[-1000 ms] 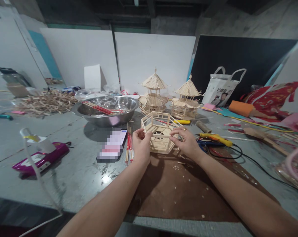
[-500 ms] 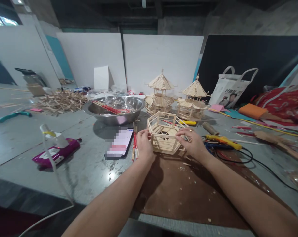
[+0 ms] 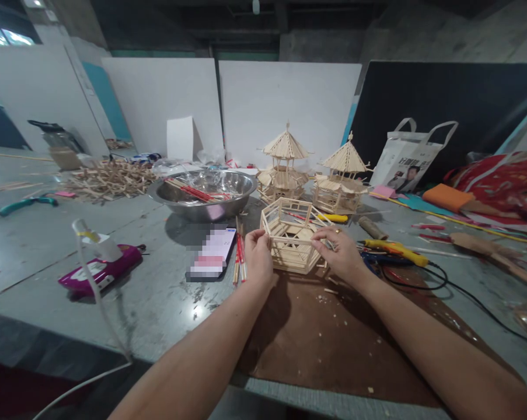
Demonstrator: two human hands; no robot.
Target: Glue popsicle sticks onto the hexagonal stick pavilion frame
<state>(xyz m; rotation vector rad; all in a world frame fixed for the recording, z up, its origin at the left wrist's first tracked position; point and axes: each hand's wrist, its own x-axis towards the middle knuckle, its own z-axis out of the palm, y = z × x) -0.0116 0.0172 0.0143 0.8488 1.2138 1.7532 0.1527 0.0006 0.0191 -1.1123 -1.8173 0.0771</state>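
Note:
A six-sided wooden stick frame (image 3: 292, 256) with an open top sits on the brown mat (image 3: 316, 350), right in front of me. My left hand (image 3: 259, 256) pinches its left corner post, fingers closed. On the opposite side, my right hand (image 3: 337, 251) grips the upper front rail near the right corner between thumb and fingers. Behind the frame stand two finished-looking stick pavilions, a taller pavilion (image 3: 285, 166) and a shorter pavilion (image 3: 343, 175). Red and pale sticks (image 3: 238, 259) lie just left of my left hand.
A metal basin (image 3: 171, 201) holds red sticks and plastic wrap. Nearby are a phone (image 3: 215, 254), a purple power strip (image 3: 101, 271) with a white cord, and a yellow corded tool (image 3: 397, 251). A stick pile (image 3: 110, 181) and a white bag (image 3: 406, 157) stand farther back.
Almost nothing differs. My left fingers have shifted very slightly at the frame's left corner; the right hand and the frame hold their place.

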